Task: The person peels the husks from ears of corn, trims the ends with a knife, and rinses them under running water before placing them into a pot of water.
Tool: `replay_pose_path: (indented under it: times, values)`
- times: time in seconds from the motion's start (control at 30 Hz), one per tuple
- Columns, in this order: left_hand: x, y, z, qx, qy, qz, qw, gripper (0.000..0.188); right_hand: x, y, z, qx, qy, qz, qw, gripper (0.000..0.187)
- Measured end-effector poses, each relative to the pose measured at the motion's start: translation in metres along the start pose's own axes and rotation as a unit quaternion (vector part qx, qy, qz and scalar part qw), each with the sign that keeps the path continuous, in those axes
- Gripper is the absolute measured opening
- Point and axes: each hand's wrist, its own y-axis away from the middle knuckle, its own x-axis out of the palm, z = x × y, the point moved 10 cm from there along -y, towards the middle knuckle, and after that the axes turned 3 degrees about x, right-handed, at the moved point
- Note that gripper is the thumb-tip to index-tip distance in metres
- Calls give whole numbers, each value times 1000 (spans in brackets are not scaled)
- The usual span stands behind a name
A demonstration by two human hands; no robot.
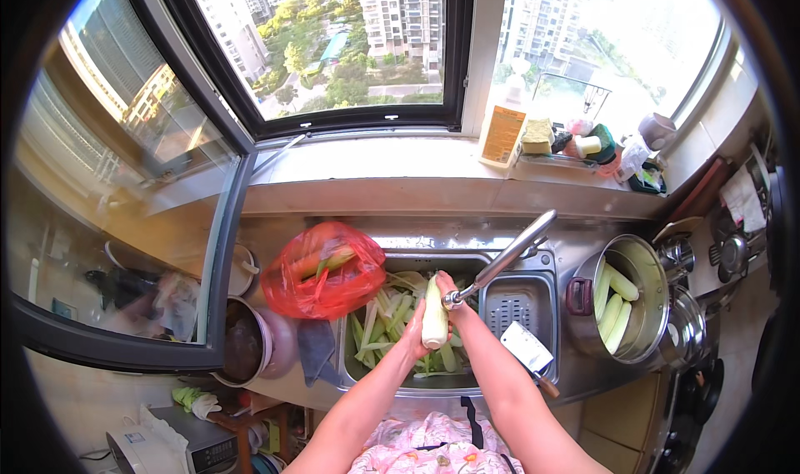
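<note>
A person in a pink patterned apron (433, 441) stands at a steel counter (442, 234), both bare forearms reaching forward over its front edge. The left hand (410, 338) wraps the lower part of a pale, husked ear of corn (434, 320); the right hand (446, 285) grips its upper part, so both are closed around it. The ear is held above the large sink (417, 259), well inside its rims, over a heap of green husks (385, 316). The tip of a metal faucet (508, 253) appears just over the right wrist, crowding that side; whether they touch cannot be told. Right of the forearms, a cleaver (527, 346) lies by the small basin's front edge, handle toward the person. Beyond a narrow strip of counter, a deep pot (651, 320) holds more ears (617, 307). On the left, a grey cloth (317, 353) lies against the sink's rim, and a red plastic bag (322, 265) overhangs its back corner. Farther back, a ledge (367, 155) carries an orange-labelled bottle (503, 128); the window sash (237, 249) swings inward at left, and tall buildings (400, 20) stand outside.
</note>
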Motion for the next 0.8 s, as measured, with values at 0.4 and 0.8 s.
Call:
replay_pose_path:
  times: [0.4,0.8]
  values:
    - [-56,-106,14,-39,-85,-88,992,29,-23,65,1,-121,362,-72,922,74]
    - [-6,-45,10,-22,-148,-67,987,44,-162,61,79,-109,51,-278,953,57]
